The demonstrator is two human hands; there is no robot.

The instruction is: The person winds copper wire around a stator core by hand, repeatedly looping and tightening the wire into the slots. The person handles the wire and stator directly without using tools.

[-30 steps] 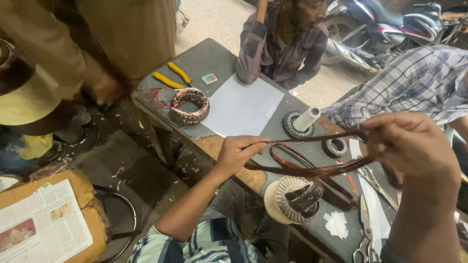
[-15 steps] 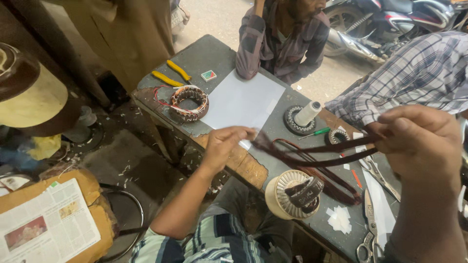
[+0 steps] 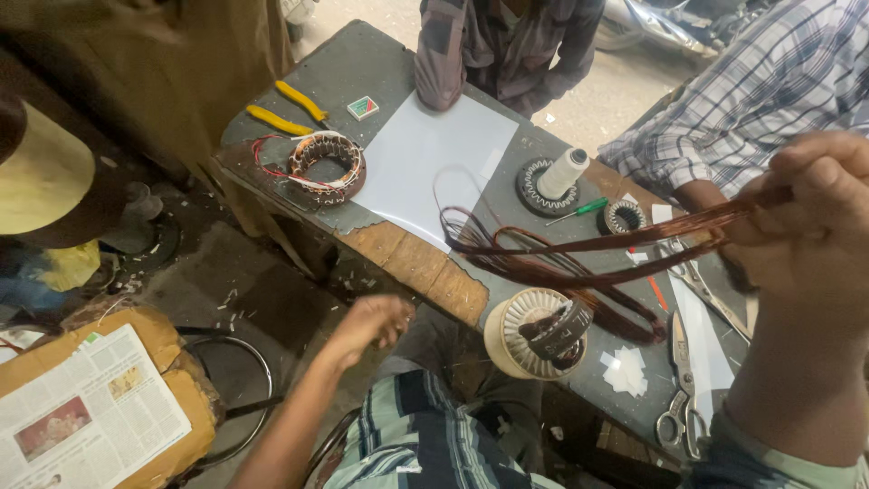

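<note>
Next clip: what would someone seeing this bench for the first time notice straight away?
The long loops of copper wire stretched across the bench, gripped at the right by the right hand, catch the eye first. Below them stands a pale round stator at the near edge, and a wound stator with red leads lies at the far left beside a white sheet. The left hand hangs empty below the bench edge.

A motor-rewinding workshop, open to the street; a worn workbench (image 3: 412, 258) carries wound stators (image 3: 326, 163), copper wire coils (image 3: 561, 258), scissors (image 3: 679, 389) and yellow-handled pliers (image 3: 290, 109); parked motorbikes (image 3: 652, 23) stand far right.
</note>
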